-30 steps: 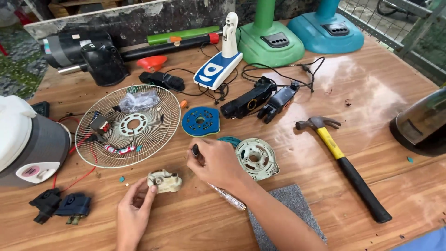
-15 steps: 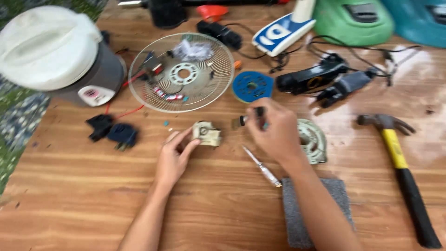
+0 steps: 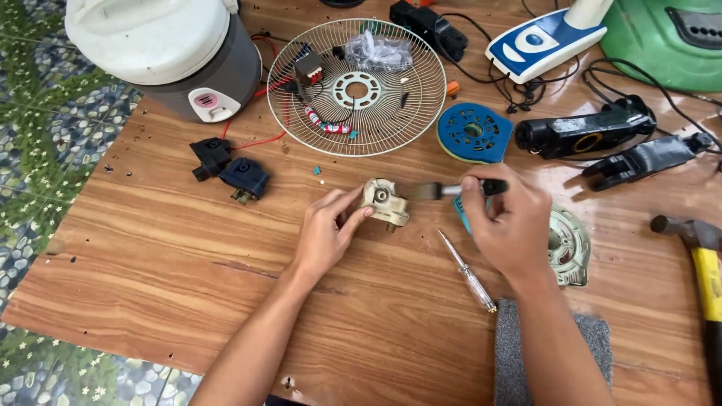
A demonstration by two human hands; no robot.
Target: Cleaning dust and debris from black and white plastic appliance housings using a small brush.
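Between both hands, grimy beige gearbox (image 3: 386, 201)

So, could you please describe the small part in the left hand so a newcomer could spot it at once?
Start at the round wire fan guard on the wooden table, then look just below it. There the left hand pinches a small beige part with a round hole. It is the only beige piece; the neighbouring plugs are dark.

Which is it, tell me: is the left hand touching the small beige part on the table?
Touching. The head view shows the left hand with fingers pressed against the side of the beige part, no gap between them.
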